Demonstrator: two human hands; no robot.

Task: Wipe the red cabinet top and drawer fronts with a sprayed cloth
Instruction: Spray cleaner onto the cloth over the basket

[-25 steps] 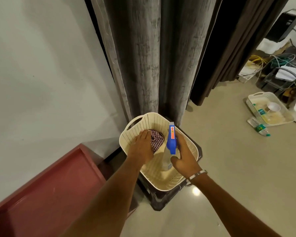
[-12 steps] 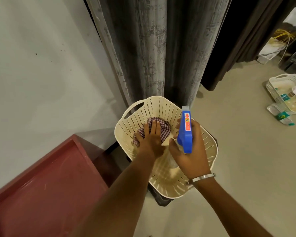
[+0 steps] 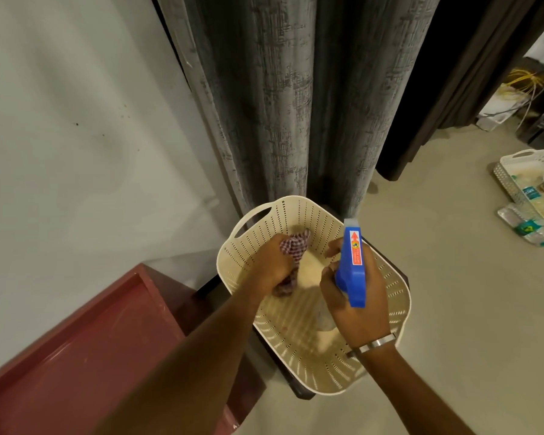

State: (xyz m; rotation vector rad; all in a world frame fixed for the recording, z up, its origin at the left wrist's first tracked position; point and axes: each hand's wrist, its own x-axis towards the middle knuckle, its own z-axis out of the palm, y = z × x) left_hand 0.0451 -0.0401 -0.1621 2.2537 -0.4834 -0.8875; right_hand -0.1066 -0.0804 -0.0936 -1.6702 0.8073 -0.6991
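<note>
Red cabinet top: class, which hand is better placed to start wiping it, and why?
Probably the left hand: it grips the checked cloth and is nearer the red cabinet top. The right hand holds the blue-headed spray bottle.

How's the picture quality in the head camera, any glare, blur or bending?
Head view: dim, warm indoor light; wide-angle bending tilts the curtain and wall; striped light falls through the basket slots; the cloth and spray bottle look slightly soft; no strong glare.
</note>
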